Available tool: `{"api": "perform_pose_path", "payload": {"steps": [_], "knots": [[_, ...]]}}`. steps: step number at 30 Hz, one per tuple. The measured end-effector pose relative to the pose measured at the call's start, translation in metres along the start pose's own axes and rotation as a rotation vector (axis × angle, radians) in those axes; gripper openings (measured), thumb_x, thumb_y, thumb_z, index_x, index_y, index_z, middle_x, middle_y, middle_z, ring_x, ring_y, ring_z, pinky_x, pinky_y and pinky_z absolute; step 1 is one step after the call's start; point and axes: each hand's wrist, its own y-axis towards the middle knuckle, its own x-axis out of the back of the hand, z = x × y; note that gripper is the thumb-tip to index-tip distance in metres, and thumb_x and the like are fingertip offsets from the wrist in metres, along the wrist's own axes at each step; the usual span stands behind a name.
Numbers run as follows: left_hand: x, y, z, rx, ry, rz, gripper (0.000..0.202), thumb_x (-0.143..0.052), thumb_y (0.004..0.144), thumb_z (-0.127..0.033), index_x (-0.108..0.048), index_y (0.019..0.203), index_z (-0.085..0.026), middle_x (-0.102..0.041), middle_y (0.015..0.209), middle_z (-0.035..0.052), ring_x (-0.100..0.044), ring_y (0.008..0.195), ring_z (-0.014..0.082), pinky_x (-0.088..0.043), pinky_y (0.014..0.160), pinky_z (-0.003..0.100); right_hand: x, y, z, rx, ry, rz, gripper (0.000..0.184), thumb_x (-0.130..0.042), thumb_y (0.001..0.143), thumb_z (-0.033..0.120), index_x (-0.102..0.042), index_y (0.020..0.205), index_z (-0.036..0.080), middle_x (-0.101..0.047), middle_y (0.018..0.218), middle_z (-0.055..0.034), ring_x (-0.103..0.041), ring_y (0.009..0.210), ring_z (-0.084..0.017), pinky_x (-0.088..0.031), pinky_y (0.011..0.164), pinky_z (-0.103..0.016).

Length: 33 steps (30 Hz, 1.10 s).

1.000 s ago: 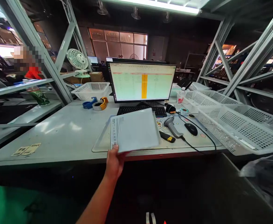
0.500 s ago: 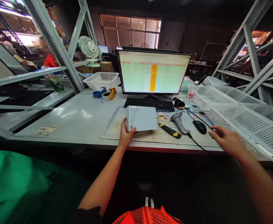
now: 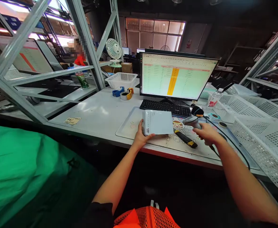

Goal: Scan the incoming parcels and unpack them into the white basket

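A pale grey-white box with a barcode on its left side is gripped at its lower left corner by my left hand. It is held tilted over the desk mat. My right hand is wrapped round the handle of a grey barcode scanner, whose head points left toward the box. Between the two hands, a black and yellow utility knife lies on the mat. The mouse is mostly hidden behind my right hand.
Behind the mat stand a keyboard and a monitor showing a spreadsheet. White baskets line the right side, near a bottle. Tape dispensers and a basket sit back left. Another person is beyond the metal frame.
My right hand has moved left from beside the mouse and taken hold of the barcode scanner. The left hand still grips the box. The camera view has turned left.
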Motion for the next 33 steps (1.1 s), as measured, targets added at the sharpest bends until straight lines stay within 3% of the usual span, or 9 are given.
{"api": "perform_pose_path", "payload": {"steps": [4, 7, 10, 13, 16, 22, 25, 28, 33], "knots": [[-0.001, 0.000, -0.001, -0.003, 0.036, -0.004, 0.127, -0.095, 0.068, -0.047, -0.021, 0.169, -0.024, -0.062, 0.141, 0.0163, -0.062, 0.127, 0.0339, -0.048, 0.112, 0.047, 0.029, -0.049, 0.048, 0.324, 0.162, 0.271, 0.041, -0.074, 0.084, 0.052, -0.075, 0.110, 0.020, -0.070, 0.071, -0.0025, -0.059, 0.054, -0.016, -0.043, 0.048, -0.025], [-0.001, -0.001, 0.003, 0.002, 0.056, -0.017, 0.129, -0.096, 0.066, -0.045, -0.021, 0.169, -0.023, -0.064, 0.138, 0.0164, -0.063, 0.124, 0.0341, -0.048, 0.111, 0.048, 0.026, -0.066, 0.082, 0.524, 0.103, 0.296, 0.032, -0.076, 0.081, 0.047, -0.079, 0.104, 0.024, -0.074, 0.081, -0.0004, -0.062, 0.063, -0.016, -0.045, 0.056, -0.026], [0.000, 0.000, 0.008, -0.006, 0.008, -0.014, 0.128, -0.096, 0.066, -0.047, -0.022, 0.168, -0.023, -0.064, 0.136, 0.0167, -0.065, 0.122, 0.0326, -0.051, 0.109, 0.047, 0.011, -0.053, 0.087, 0.595, 0.064, 0.209, 0.032, -0.073, 0.085, 0.046, -0.079, 0.107, 0.024, -0.076, 0.092, -0.0003, -0.066, 0.078, -0.020, -0.048, 0.068, -0.028], [0.001, 0.002, 0.014, -0.007, -0.028, -0.019, 0.126, -0.094, 0.069, -0.052, -0.022, 0.168, -0.023, -0.064, 0.136, 0.0166, -0.067, 0.120, 0.0314, -0.052, 0.107, 0.046, -0.006, -0.019, 0.058, 0.494, -0.022, 0.022, 0.035, -0.066, 0.091, 0.048, -0.075, 0.111, 0.021, -0.077, 0.099, -0.0044, -0.068, 0.088, -0.024, -0.048, 0.076, -0.031], [0.003, 0.004, 0.016, 0.013, -0.030, -0.021, 0.124, -0.091, 0.072, -0.055, -0.020, 0.169, -0.022, -0.066, 0.132, 0.0160, -0.068, 0.116, 0.0310, -0.053, 0.105, 0.046, -0.024, 0.017, 0.010, 0.226, -0.220, -0.157, 0.038, -0.060, 0.097, 0.047, -0.070, 0.117, 0.016, -0.076, 0.107, -0.0113, -0.069, 0.098, -0.028, -0.047, 0.080, -0.032], [0.004, 0.002, 0.011, 0.048, -0.023, -0.038, 0.118, -0.087, 0.078, -0.058, -0.021, 0.169, -0.024, -0.064, 0.138, 0.0183, -0.067, 0.121, 0.0336, -0.052, 0.107, 0.050, -0.054, 0.042, -0.054, -0.158, -0.387, -0.169, 0.050, -0.056, 0.102, 0.046, -0.057, 0.135, 0.008, -0.069, 0.126, -0.0236, -0.068, 0.116, -0.035, -0.050, 0.091, -0.039], [0.001, 0.004, 0.010, 0.043, -0.044, -0.068, 0.113, -0.086, 0.079, -0.056, -0.023, 0.168, -0.023, -0.061, 0.143, 0.0185, -0.064, 0.126, 0.0346, -0.053, 0.108, 0.050, -0.055, 0.044, -0.047, -0.173, -0.391, -0.239, 0.056, -0.052, 0.102, 0.044, -0.054, 0.142, 0.005, -0.066, 0.131, -0.0258, -0.065, 0.121, -0.038, -0.049, 0.098, -0.044], [-0.001, 0.008, 0.012, 0.052, -0.040, -0.073, 0.111, -0.086, 0.079, -0.054, -0.024, 0.167, -0.024, -0.059, 0.147, 0.0172, -0.062, 0.131, 0.0345, -0.051, 0.111, 0.049, -0.053, 0.061, -0.017, -0.043, -0.375, -0.353, 0.058, -0.044, 0.102, 0.033, -0.047, 0.154, 0.006, -0.060, 0.143, -0.0260, -0.054, 0.136, -0.038, -0.041, 0.113, -0.048], [0.002, 0.012, 0.013, 0.055, -0.023, -0.023, 0.113, -0.085, 0.079, -0.053, -0.022, 0.167, -0.021, -0.060, 0.143, 0.0174, -0.062, 0.131, 0.0340, -0.051, 0.111, 0.046, -0.063, 0.123, 0.032, 0.078, -0.333, -0.217, 0.075, -0.061, 0.093, 0.034, -0.041, 0.162, 0.017, -0.046, 0.161, -0.0205, -0.038, 0.149, -0.040, -0.030, 0.123, -0.054]]}}
